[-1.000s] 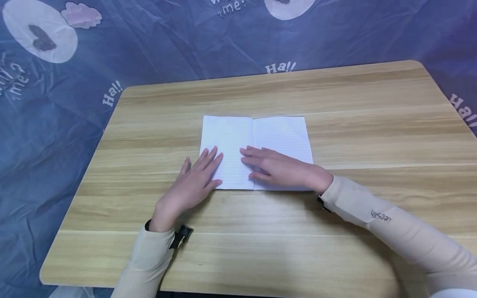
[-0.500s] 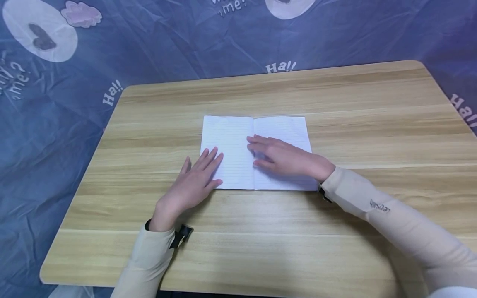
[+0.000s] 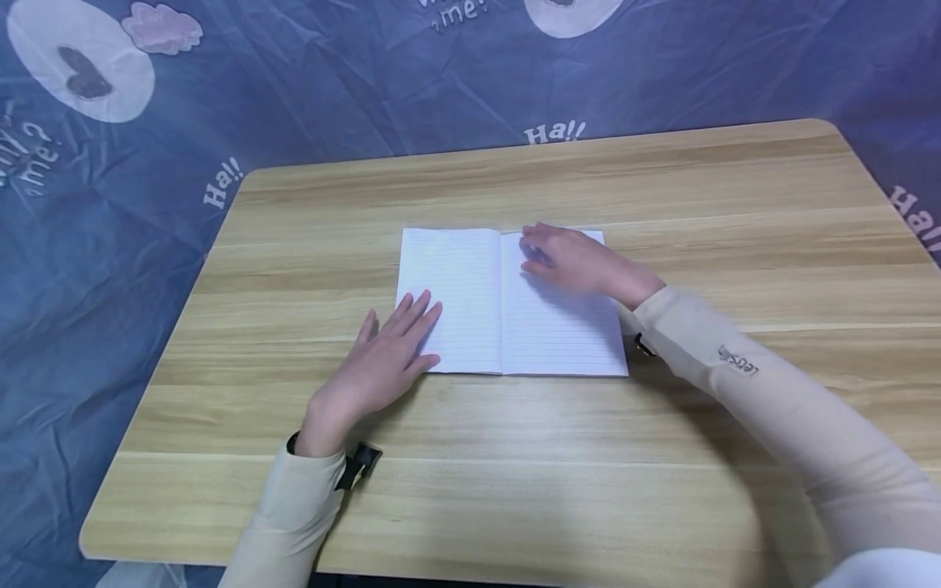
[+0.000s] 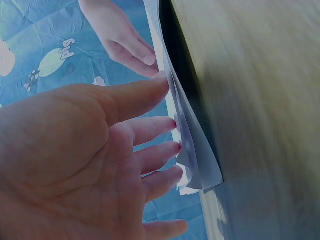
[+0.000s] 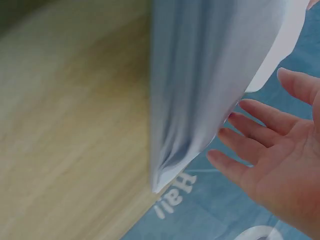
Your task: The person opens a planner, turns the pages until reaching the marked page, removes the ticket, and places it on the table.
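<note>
Lying opened out at the middle of the head view, the notebook (image 3: 503, 331) has its longer side running left to right across the frame and its crease (image 3: 501, 286) running up and down, and what matters most is where each hand sits relative to that crease. The right hand (image 3: 577, 260) is nearer to it, over the upper part of the right page (image 3: 566, 339), with its fingertips just right of the crease and pointing left; its fingers look relaxed and hold nothing, though whether they touch the paper cannot be told. The left hand (image 3: 378, 359) comes in from the lower left of the frame, fingers straight and spread, fingertips resting on the lower left part of the left page (image 3: 456, 278), gripping nothing; the crease lies to the right of it, farther off. Counted up, there are one notebook with two facing lined pages and one crease, two hands, two pale sleeves (image 3: 772, 425), one wooden desk (image 3: 470, 490) and, across the top of the frame, blue printed cloth (image 3: 353, 90)
</note>
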Action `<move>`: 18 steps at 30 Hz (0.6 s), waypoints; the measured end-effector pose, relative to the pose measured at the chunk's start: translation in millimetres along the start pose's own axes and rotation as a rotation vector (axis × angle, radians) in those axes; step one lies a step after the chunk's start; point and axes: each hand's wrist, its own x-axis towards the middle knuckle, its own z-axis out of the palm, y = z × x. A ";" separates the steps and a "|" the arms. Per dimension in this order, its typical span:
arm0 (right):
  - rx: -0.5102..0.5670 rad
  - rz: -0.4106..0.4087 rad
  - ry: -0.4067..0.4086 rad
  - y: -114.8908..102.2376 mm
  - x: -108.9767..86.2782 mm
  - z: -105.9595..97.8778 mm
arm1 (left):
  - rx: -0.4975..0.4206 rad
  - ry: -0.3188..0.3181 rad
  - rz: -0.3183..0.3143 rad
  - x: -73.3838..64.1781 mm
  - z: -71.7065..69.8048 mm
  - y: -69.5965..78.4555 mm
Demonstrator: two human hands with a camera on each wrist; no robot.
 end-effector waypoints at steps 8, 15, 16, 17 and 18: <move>-0.009 0.116 -0.020 17.8 6.1 -7.0 | -0.001 0.011 0.008 0.7 0.7 -0.8; -0.002 0.120 0.000 24.9 9.5 -9.3 | -0.005 0.009 0.008 1.2 1.3 -1.0; 0.003 0.118 -0.002 24.9 9.6 -9.8 | -0.004 0.010 0.008 0.9 1.0 -1.0; 0.005 0.114 0.001 24.6 9.5 -10.3 | -0.004 0.011 0.009 0.8 0.9 -0.9; 0.013 0.115 -0.003 24.1 9.1 -11.3 | -0.004 0.011 0.009 0.8 0.8 -0.8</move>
